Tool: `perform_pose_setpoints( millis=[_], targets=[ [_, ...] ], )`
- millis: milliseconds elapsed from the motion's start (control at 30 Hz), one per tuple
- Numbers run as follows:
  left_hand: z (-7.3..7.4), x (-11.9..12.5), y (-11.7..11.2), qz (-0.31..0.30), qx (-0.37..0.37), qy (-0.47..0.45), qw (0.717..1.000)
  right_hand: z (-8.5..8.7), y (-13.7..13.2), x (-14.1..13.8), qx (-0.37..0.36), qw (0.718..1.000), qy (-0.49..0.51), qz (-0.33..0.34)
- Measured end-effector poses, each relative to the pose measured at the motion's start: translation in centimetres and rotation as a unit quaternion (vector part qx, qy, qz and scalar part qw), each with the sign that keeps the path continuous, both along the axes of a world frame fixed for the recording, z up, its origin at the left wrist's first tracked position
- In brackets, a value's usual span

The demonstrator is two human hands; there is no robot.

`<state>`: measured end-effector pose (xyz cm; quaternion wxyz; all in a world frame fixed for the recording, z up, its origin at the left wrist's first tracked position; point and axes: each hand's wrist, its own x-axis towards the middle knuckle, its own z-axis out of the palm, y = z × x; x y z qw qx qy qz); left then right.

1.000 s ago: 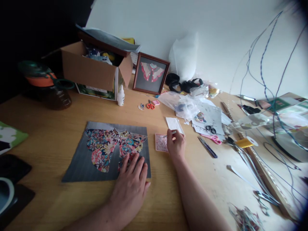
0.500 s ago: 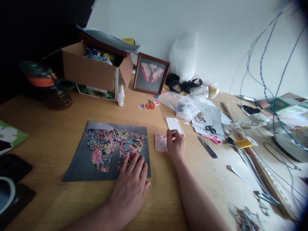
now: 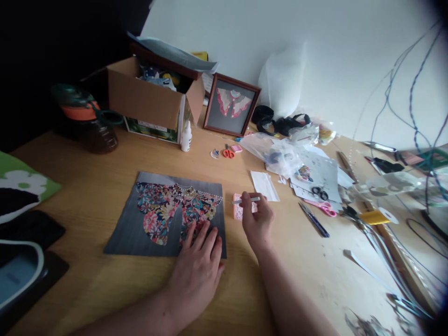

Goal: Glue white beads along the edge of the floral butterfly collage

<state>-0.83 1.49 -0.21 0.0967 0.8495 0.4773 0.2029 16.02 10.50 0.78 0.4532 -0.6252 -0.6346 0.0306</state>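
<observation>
Floral fabric, left of frame centre, lies partly under the spread left hand; the right hand pinches a white stick.

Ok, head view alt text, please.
The right hand holds a thin white tool at a small pink tray; the left hand rests on a floral cutout on a gray sheet. Behind stand a framed picture and cardboard box.

Shows bare forearms at the bottom of the frame, tapering toward narrow wrists, plus a bare left hand and bare right hand, slender-fingered.
</observation>
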Motion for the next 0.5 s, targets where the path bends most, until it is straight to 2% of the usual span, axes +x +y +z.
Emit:
perform_pose_setpoints(
  millis=[200, 500],
  targets=[
    [-0.3, 0.0, 0.0, 0.0, 0.004, 0.003, 1.0, -0.3, -0.8, -1.8, -0.011, 0.997, -0.052, 0.061],
    [-0.2, -0.1, 0.1, -0.006, 0.003, 0.009, 1.0, -0.8, -0.5, -2.0, -0.038, 0.993, -0.025, 0.104]
  ],
)
